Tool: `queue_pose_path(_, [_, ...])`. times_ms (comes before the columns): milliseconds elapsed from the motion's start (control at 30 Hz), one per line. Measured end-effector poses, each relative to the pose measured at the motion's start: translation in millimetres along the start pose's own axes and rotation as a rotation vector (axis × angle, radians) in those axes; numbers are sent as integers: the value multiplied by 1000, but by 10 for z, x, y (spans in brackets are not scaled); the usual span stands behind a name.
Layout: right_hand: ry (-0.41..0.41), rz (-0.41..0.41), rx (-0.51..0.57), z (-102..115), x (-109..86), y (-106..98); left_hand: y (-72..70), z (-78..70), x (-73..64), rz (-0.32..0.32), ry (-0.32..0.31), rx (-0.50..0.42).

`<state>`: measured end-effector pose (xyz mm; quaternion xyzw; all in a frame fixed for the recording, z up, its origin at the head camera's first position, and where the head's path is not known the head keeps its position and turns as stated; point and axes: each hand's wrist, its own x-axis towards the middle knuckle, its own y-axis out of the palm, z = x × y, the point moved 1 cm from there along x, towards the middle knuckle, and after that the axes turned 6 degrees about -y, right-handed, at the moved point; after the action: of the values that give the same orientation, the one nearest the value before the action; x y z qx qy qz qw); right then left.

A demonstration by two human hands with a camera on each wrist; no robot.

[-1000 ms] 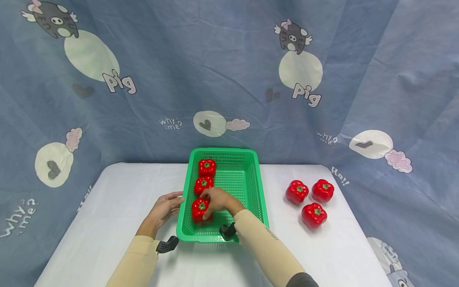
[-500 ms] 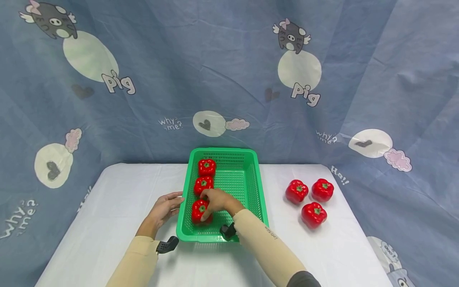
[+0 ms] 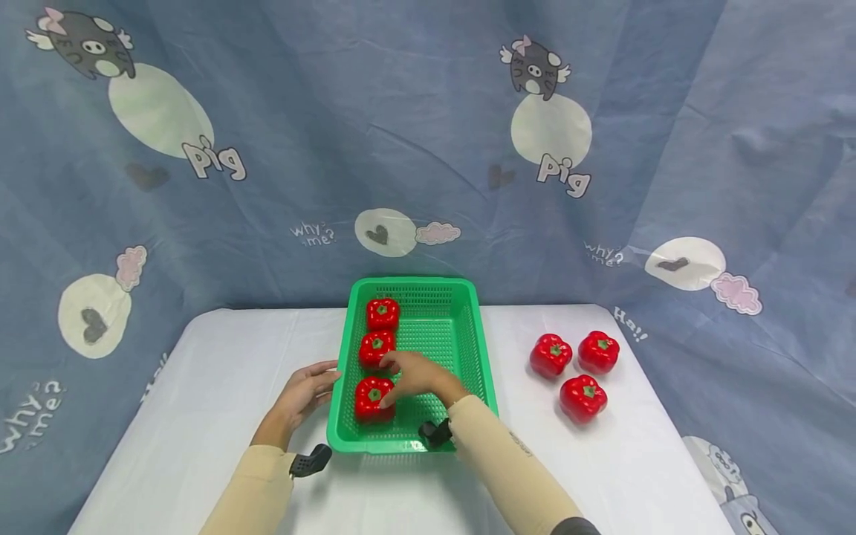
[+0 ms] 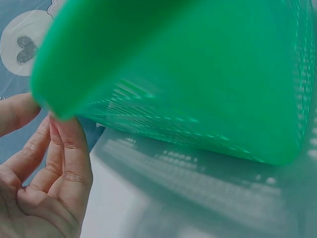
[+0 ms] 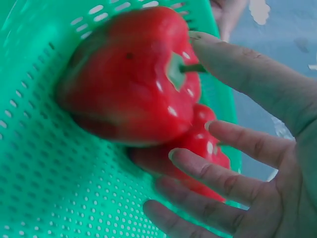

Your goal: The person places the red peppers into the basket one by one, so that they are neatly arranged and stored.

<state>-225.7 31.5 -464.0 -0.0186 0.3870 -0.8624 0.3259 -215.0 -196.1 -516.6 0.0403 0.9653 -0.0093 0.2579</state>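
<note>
In the head view, several red bell peppers line the left side of a green basket (image 3: 471, 327). The front bell pepper (image 3: 373, 399) lies nearest my right hand (image 3: 423, 374), whose fingers are spread around its right side. In the right wrist view, the thumb (image 5: 237, 62) reaches over the stem of a large bell pepper (image 5: 129, 79), and the other fingers stand apart. A second bell pepper (image 5: 173, 166) lies behind it. My left hand (image 3: 304, 390) is at the basket's left rim; the left wrist view shows the rim (image 4: 64, 106) pinched between its fingertips.
On the white table (image 3: 535, 453), right of the basket, lie a left bell pepper (image 3: 551, 356), a back bell pepper (image 3: 598, 352) and a front bell pepper (image 3: 583, 399). A blue printed curtain (image 3: 428, 171) hangs behind the table.
My right hand has loosened from the front bell pepper and shifted slightly right. The left hand stays at the rim. The head view has turned a little.
</note>
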Motion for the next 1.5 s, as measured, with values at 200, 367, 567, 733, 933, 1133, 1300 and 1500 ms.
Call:
queue_pose_path(200, [-78, -47, 95, -141, -150, -115, -5, 49, -19, -20, -12, 15])
queue_pose_path(367, [-122, -86, 173, -254, -318, -236, -9, 82, -39, -25, -5, 21])
queue_pose_path(567, [-177, -172, 221, -375, -501, -382, -15, 91, -66, -32, 5, 15])
queue_pose_path(733, [-182, -260, 247, -493, -606, -426, -30, 110, -80, -28, 3, 6])
queue_pose_path(933, [-185, -338, 293, -648, -707, -448, -25, 116, -92, -25, 3, 3])
queue_pose_path(1133, [-197, -396, 331, -786, -778, -503, -12, 85, -78, -33, 13, 5])
queue_pose_path(1300, [-171, -447, 312, -877, -852, -594, 24, 42, -40, -21, 21, -7])
queue_pose_path(1500, [-140, -489, 352, -990, -941, -640, 33, 12, -29, -24, 26, -16])
